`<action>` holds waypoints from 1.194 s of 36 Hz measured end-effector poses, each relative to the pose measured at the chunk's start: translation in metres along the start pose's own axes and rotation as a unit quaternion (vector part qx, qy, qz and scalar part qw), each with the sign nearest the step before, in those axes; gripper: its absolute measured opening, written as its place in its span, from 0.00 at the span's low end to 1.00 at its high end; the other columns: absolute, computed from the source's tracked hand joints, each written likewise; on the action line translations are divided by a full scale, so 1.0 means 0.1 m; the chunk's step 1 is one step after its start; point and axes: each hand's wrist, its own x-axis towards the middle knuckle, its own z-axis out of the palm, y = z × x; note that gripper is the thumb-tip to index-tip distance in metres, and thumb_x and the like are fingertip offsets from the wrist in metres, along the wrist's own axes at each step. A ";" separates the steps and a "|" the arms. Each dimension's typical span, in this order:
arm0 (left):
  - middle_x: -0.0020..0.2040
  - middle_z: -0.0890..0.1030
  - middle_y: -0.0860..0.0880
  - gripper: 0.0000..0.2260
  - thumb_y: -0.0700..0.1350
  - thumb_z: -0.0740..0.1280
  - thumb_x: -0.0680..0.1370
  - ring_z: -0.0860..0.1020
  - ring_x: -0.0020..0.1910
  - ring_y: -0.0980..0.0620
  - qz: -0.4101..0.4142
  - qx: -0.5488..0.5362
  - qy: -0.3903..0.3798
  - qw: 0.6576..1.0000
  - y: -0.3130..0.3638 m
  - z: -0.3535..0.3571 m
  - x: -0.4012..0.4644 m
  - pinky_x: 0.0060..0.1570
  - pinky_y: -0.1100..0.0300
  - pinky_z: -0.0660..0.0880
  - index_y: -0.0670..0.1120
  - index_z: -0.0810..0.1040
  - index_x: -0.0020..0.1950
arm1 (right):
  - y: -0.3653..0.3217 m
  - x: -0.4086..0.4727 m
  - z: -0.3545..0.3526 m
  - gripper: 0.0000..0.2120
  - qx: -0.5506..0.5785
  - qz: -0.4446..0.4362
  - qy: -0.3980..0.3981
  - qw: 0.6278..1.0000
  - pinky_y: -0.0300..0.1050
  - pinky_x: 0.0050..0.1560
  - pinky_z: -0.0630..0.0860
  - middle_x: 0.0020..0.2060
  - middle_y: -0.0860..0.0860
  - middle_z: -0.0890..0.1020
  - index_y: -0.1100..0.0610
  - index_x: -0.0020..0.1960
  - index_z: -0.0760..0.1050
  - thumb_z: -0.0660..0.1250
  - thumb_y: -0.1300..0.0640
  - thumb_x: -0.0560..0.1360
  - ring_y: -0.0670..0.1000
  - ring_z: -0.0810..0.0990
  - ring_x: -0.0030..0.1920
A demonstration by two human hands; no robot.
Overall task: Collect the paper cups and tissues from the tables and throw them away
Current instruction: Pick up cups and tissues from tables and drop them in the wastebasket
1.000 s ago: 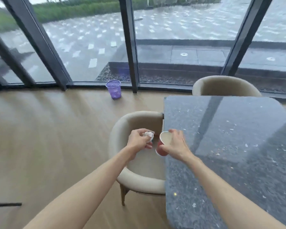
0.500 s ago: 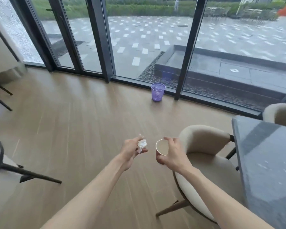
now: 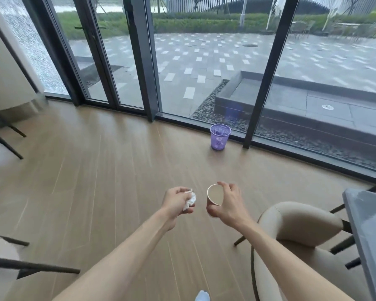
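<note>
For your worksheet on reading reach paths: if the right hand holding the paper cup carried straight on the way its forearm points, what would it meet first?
Probably nothing nearby: ahead of the right hand and paper cup lies bare wooden floor. The purple mesh bin stands roughly on that line; depth is unclear.

Both bare forearms are reaching forward from the bottom of the view, converging slightly, hands side by side and apart at the same height. Left hand is sitting knuckles-up with fingers curled, pinching a crumpled tissue against the thumb. Right hand is gripping a paper cup from its right side, thumb underneath, fingers arching over the rim.
</note>
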 end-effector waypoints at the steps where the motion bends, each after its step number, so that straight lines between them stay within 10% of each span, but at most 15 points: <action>1: 0.40 0.79 0.43 0.03 0.34 0.66 0.77 0.76 0.38 0.45 0.006 0.012 0.011 1.000 0.09 -0.01 0.16 0.26 0.62 0.75 0.41 0.76 0.48 | -0.01 0.18 0.00 0.36 0.007 -0.003 0.000 1.000 0.47 0.68 0.67 0.63 0.53 0.67 0.53 0.73 0.63 0.71 0.53 0.68 0.53 0.66 0.68; 13: 0.37 0.77 0.43 0.04 0.35 0.67 0.76 0.74 0.32 0.50 0.051 0.055 0.057 0.995 1.25 0.33 1.95 0.32 0.61 0.79 0.40 0.79 0.41 | -0.17 2.20 -0.39 0.39 0.034 -0.022 -0.016 0.999 0.47 0.70 0.66 0.63 0.54 0.66 0.55 0.74 0.62 0.72 0.55 0.65 0.55 0.66 0.68; 21: 0.42 0.77 0.44 0.09 0.28 0.64 0.73 0.77 0.30 0.53 0.024 0.037 0.017 0.999 1.53 0.77 3.15 0.53 0.51 0.81 0.36 0.78 0.50 | 0.02 3.35 -0.54 0.39 0.017 -0.007 -0.002 1.000 0.47 0.70 0.64 0.65 0.56 0.66 0.59 0.74 0.61 0.72 0.54 0.67 0.55 0.64 0.69; 43: 0.47 0.80 0.38 0.05 0.32 0.69 0.76 0.81 0.29 0.50 0.007 0.084 -0.140 0.987 3.11 2.01 6.75 0.33 0.59 0.82 0.39 0.79 0.50 | 0.40 7.00 -1.26 0.38 -0.010 0.068 0.058 0.996 0.50 0.65 0.68 0.63 0.54 0.69 0.50 0.74 0.63 0.73 0.49 0.67 0.58 0.69 0.62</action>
